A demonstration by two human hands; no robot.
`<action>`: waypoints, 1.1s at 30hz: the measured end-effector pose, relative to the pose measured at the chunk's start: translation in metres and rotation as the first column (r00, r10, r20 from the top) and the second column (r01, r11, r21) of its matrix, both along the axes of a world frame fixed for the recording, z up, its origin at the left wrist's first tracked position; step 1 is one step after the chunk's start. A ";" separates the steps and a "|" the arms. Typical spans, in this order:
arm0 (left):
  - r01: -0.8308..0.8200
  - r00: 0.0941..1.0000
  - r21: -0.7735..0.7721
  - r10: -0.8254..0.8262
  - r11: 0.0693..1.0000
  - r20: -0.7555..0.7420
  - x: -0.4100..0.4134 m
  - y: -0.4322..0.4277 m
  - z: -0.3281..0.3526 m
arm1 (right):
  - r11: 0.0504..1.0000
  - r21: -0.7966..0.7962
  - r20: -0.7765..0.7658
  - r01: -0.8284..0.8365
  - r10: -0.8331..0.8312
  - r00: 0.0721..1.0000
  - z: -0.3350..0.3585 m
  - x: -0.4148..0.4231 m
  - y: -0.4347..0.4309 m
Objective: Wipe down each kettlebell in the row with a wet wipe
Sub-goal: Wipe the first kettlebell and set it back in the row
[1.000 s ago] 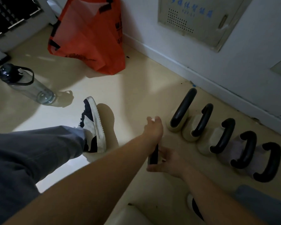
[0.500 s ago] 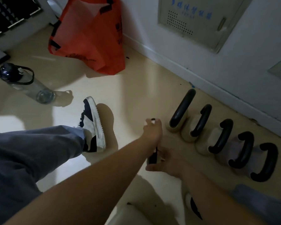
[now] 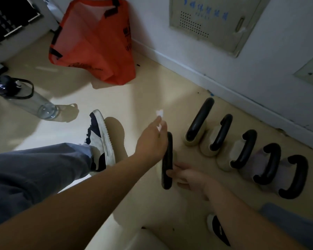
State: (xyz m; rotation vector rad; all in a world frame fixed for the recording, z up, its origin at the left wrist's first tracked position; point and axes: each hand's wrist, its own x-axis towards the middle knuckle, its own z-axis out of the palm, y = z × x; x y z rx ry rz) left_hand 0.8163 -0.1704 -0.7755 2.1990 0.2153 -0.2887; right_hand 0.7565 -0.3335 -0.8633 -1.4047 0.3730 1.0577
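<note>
The kettlebell being worked on [image 3: 167, 159] sits at lower centre of the frame, pulled a little left of the row, its black handle seen edge-on and its pale body mostly hidden behind the hands. The right hand [image 3: 190, 177] holds the near end of that handle, fingers curled round it. The left hand [image 3: 152, 139] lies over the far end, thumb and fingers pinching a small white wet wipe [image 3: 159, 116] whose crumpled tip sticks up past the fingertips. This looks like the wiping of the first kettlebell, at the handle's far end.

Just right of it, five more kettlebells [image 3: 242, 152] stand in a diagonal line running toward the lower right, close along the white baseboard; all of them appear yet to be done. The next move probably calls for drawing the wipe along the handle and round the body while the right hand steadies it, then setting it back.

Further out: a shoe [image 3: 102, 139] at centre left, a clear water bottle [image 3: 23, 96] at left, an orange bag [image 3: 96, 42] at top.
</note>
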 end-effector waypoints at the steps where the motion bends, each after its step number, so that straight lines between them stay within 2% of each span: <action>1: 0.166 0.985 0.118 -0.171 0.979 0.030 -0.009 -0.002 -0.010 | 1.000 0.009 -0.012 0.028 -0.028 1.000 0.000 0.001 0.001; 3: 0.404 0.915 0.212 -0.396 0.890 -0.079 -0.033 -0.011 -0.032 | 1.000 -0.012 0.013 0.003 -0.003 1.000 0.002 0.000 0.004; 4: 0.450 0.893 0.234 -0.427 0.862 -0.143 -0.044 -0.015 -0.042 | 1.000 -0.029 0.019 -0.008 0.009 1.000 0.001 0.000 0.005; 7: 0.434 0.900 0.343 -0.417 0.833 -0.125 -0.051 -0.019 -0.055 | 0.991 -0.085 0.087 -0.105 0.112 0.990 0.001 0.005 0.001; 9: 0.491 0.868 0.388 -0.474 0.780 -0.147 -0.034 -0.018 -0.053 | 0.985 -0.080 0.111 -0.156 0.164 0.980 0.000 0.011 -0.003; 11: 0.529 0.848 0.383 -0.492 0.757 -0.199 -0.002 -0.014 -0.054 | 0.975 -0.079 0.136 -0.210 0.219 0.966 0.009 0.012 0.001; 14: 0.534 0.827 0.228 -0.449 0.814 -0.338 0.048 -0.010 -0.055 | 0.973 -0.124 0.135 -0.193 0.209 0.969 0.008 0.006 0.009; 15: 0.566 0.807 0.231 -0.475 0.791 -0.352 0.053 -0.011 -0.056 | 0.974 -0.127 0.143 -0.188 0.206 0.968 0.004 0.004 0.010; 16: 0.610 0.787 0.296 -0.517 0.735 -0.337 0.051 -0.012 -0.054 | 0.973 -0.134 0.139 -0.188 0.207 0.968 -0.003 0.002 0.008; 18: 0.634 0.744 0.496 -0.644 0.594 -0.179 0.030 -0.012 -0.053 | 0.965 -0.143 0.130 -0.217 0.236 0.963 0.003 0.001 0.009; 19: 0.635 0.672 0.577 -0.735 0.513 -0.087 0.014 -0.009 -0.051 | 0.955 -0.164 0.151 -0.248 0.273 0.950 0.006 0.002 0.009; 20: 0.651 0.564 0.633 -0.825 0.420 -0.032 0.002 -0.004 -0.051 | 0.949 -0.162 0.184 -0.270 0.298 0.937 0.009 0.004 0.009; 22: 0.717 0.365 0.643 -0.931 0.270 -0.015 -0.012 0.012 -0.052 | 0.946 -0.199 0.237 -0.254 0.298 0.925 0.010 0.006 0.008; 24: 0.755 0.282 0.622 -0.959 0.209 -0.020 -0.004 0.028 -0.053 | 0.966 -0.157 0.244 -0.205 0.240 0.940 0.007 0.004 0.006; 25: 0.753 0.296 0.618 -0.955 0.226 -0.011 0.004 0.029 -0.052 | 0.968 -0.138 0.245 -0.209 0.238 0.940 0.000 0.003 0.005; 26: 0.737 0.351 0.619 -0.936 0.272 -0.006 0.013 0.026 -0.050 | 0.966 -0.142 0.231 -0.214 0.243 0.942 -0.005 -0.001 0.005; 28: 0.705 0.560 0.563 -0.826 0.430 -0.070 0.032 0.010 -0.049 | 0.980 -0.123 0.086 -0.159 0.170 0.982 -0.015 -0.005 0.005; 30: 0.686 0.690 0.492 -0.692 0.535 -0.210 0.040 -0.012 -0.049 | 0.996 -0.089 -0.034 -0.018 0.014 0.999 -0.016 -0.006 0.007; 31: 0.672 0.713 0.505 -0.657 0.541 -0.245 0.037 -0.021 -0.049 | 0.994 -0.098 -0.074 0.040 -0.047 0.996 -0.015 -0.005 0.007; 32: 0.670 0.704 0.548 -0.662 0.501 -0.256 0.029 -0.027 -0.047 | 0.988 -0.126 -0.108 0.094 -0.108 0.988 -0.011 -0.003 0.007; 33: 0.675 0.657 0.614 -0.713 0.409 -0.247 0.018 -0.028 -0.043 | 0.978 -0.153 -0.148 0.141 -0.163 0.975 -0.011 -0.001 0.005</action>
